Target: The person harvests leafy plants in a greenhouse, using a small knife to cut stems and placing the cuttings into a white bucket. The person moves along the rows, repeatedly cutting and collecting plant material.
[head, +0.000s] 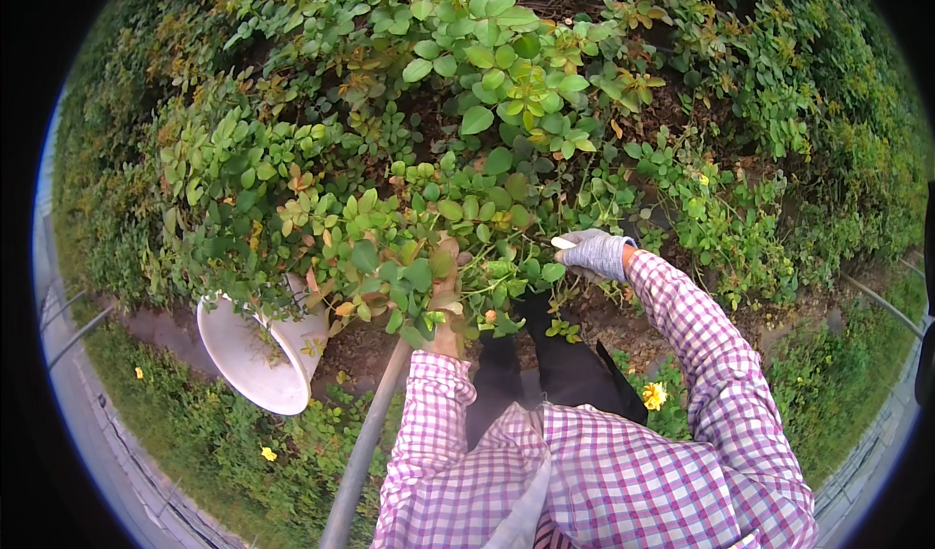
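Leafy rose stems (420, 275) surround my bare left hand (447, 300), covering most of its fingers. Whether it grips a stem is hidden by the leaves. On the right, my right hand (590, 251) wears a grey glove and is closed around a tool with a white handle (562, 243). The tool's working end is lost among the stems and cannot be made out. Thin green stems (478, 260) run between the two hands. Both forearms are in checked sleeves and reach forward into the rose bush (482, 103).
A white plastic bucket (296, 370) lies tilted at the left, its mouth towards me, with some plant bits inside. A grey metal pole (365, 439) slants up beside my left forearm. Yellow roses (654, 395) bloom low behind. Dense bushes (789, 96) spread ahead and sideways.
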`<state>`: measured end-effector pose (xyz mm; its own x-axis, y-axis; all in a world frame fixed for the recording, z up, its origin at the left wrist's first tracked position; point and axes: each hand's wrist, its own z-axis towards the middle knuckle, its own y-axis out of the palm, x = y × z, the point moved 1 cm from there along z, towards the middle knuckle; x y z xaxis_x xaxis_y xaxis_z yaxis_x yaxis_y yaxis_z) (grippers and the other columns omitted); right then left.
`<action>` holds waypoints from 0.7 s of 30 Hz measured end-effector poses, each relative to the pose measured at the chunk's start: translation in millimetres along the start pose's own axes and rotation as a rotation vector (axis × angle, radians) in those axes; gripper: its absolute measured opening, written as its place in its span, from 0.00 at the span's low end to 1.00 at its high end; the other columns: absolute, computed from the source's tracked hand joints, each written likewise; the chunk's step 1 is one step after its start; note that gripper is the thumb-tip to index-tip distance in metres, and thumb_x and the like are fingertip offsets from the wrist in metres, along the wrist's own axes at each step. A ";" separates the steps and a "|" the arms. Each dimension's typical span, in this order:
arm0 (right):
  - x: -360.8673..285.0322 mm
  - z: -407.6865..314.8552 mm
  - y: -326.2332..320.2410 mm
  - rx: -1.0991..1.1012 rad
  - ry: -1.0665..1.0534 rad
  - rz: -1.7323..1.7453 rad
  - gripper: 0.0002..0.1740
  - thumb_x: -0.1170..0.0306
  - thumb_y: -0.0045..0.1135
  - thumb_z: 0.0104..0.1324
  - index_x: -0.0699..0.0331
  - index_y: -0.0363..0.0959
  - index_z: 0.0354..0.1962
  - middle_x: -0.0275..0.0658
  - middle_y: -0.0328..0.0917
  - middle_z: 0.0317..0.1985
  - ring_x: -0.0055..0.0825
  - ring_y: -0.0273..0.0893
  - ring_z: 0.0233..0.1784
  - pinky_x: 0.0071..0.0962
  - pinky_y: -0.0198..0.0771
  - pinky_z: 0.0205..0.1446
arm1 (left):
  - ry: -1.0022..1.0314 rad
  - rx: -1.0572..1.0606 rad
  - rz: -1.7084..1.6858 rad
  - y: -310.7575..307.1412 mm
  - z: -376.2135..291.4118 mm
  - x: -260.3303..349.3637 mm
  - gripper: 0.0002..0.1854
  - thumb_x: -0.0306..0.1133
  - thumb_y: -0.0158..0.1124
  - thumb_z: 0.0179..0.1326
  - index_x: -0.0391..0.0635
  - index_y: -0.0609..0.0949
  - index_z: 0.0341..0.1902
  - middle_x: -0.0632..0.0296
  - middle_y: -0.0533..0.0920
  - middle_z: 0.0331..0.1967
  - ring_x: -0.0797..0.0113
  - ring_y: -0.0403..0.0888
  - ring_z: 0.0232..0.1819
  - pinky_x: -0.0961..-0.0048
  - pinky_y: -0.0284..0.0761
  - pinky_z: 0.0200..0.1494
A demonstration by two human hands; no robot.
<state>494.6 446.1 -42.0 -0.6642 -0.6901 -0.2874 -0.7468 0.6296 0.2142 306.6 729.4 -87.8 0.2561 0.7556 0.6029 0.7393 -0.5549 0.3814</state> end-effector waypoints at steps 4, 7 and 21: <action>13.0 -22.2 2.2 0.085 -0.035 -0.409 0.40 0.57 0.66 0.66 0.57 0.65 0.73 0.43 0.83 0.53 0.31 0.80 0.45 0.32 0.76 0.47 | 0.000 -0.022 -0.050 -3.2 3.7 8.9 0.30 0.45 0.49 0.80 0.49 0.63 0.80 0.57 0.63 0.80 0.59 0.66 0.75 0.56 0.63 0.77; 19.1 -38.0 -5.0 0.119 0.001 -0.074 0.40 0.57 0.66 0.67 0.53 0.65 0.74 0.38 0.82 0.44 0.24 0.76 0.37 0.28 0.75 0.40 | -0.003 -0.034 -0.072 -3.8 2.5 13.2 0.30 0.45 0.49 0.80 0.48 0.63 0.80 0.57 0.63 0.80 0.60 0.66 0.75 0.56 0.63 0.77; -14.4 8.3 6.4 -0.023 0.009 -0.283 0.35 0.57 0.61 0.70 0.55 0.66 0.72 0.34 0.81 0.33 0.24 0.76 0.25 0.28 0.72 0.26 | -0.013 -0.004 -0.146 -17.4 -48.0 23.6 0.28 0.42 0.49 0.80 0.48 0.64 0.79 0.58 0.64 0.79 0.61 0.67 0.74 0.58 0.64 0.77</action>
<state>499.7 463.1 -44.3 -0.4292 -0.8405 -0.3307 -0.9032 0.4032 0.1474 269.9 740.2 -46.6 0.1538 0.8328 0.5317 0.7666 -0.4401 0.4676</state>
